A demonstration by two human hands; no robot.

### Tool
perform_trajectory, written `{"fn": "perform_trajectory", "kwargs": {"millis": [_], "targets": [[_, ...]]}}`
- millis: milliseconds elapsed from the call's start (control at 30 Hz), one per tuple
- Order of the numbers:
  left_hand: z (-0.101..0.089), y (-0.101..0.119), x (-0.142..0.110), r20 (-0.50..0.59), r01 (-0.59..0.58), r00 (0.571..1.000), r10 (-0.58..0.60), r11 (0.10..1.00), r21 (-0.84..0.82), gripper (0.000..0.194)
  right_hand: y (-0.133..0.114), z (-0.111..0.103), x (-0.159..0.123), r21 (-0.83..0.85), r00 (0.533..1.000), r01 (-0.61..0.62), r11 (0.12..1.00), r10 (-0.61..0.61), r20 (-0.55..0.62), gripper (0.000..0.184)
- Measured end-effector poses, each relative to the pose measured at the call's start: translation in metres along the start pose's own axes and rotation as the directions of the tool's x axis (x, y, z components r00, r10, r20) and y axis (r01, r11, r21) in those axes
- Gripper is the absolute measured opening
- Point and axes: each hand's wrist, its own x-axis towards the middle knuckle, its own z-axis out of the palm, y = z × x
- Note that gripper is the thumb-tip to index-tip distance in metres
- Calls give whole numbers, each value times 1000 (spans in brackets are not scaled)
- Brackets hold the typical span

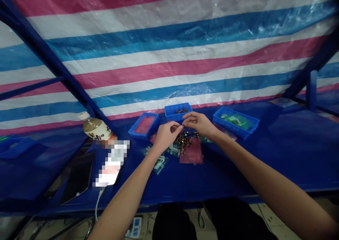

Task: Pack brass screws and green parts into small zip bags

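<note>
My left hand (168, 134) is closed, thumb and forefinger pinched together over the middle of the blue table. Facing it, my right hand (199, 122) is curled, its fingertips almost meeting the left ones. Something tiny and dark seems to sit between the fingertips, too small to name. Just below both hands is a heap of small brass-coloured metal parts (184, 141), partly on a pink plastic bag (191, 154). Small clear packets with pale contents (160, 164) lie under and beside my left wrist.
Behind the hands stand a blue bin of metal parts (169, 112), a blue bin with pink bags (130, 130) and a blue bin with green packets (246, 135). At left are a drink bottle (96, 128), a charging phone (113, 164) and a dark tablet-like slab (78, 176).
</note>
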Motion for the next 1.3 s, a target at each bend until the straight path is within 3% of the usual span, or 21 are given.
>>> {"fn": "perform_trajectory", "kwargs": {"millis": [200, 333, 467, 567, 700, 933, 1033, 1133, 1167, 1233, 1300], "targets": [[4, -5, 2, 65, 56, 997, -46, 985, -162, 31, 1, 9, -3, 67, 1000, -7, 998, 6, 13, 23], [6, -11, 4, 96, 153, 987, -127, 924, -351, 30, 1, 13, -4, 94, 999, -30, 995, 32, -22, 19], [7, -16, 5, 93, 163, 986, -136, 885, -436, 25, 0, 13, -3, 118, 998, -3, 993, 11, -63, 16], [5, -17, 6, 65, 144, 990, -128, 909, -390, 19, 1, 10, -2, -89, 997, 3, 996, -10, -79, 17], [1, -15, 7, 114, 134, 988, -102, 936, -325, 26, 2, 8, -4, -409, 999, 29, 912, -12, 42, 15], [-1, -11, 4, 206, 30, 978, 13, 979, -203, 32, 3, 4, -5, -614, 972, 192, 765, -61, 227, 16], [-6, -8, 4, 109, -25, 993, 39, 991, -133, 24, -2, 2, -5, -647, 962, 225, 728, -62, 265, 14], [-12, -5, 6, -54, -44, 998, 43, 999, -29, 22, -7, 1, -4, -572, 949, 239, 785, -64, 310, 15], [-14, -5, 6, -92, -36, 995, 35, 999, -4, 24, -8, 0, -2, -539, 962, 222, 813, -91, 259, 17], [-16, -4, 7, -136, -3, 991, 6, 1000, 22, 28, -6, -1, 1, -497, 988, 151, 855, -152, 38, 25], [-17, -3, 7, -152, 25, 988, -22, 999, 22, 33, -1, -3, 5, -469, 970, 52, 882, -156, -185, 35]]}}
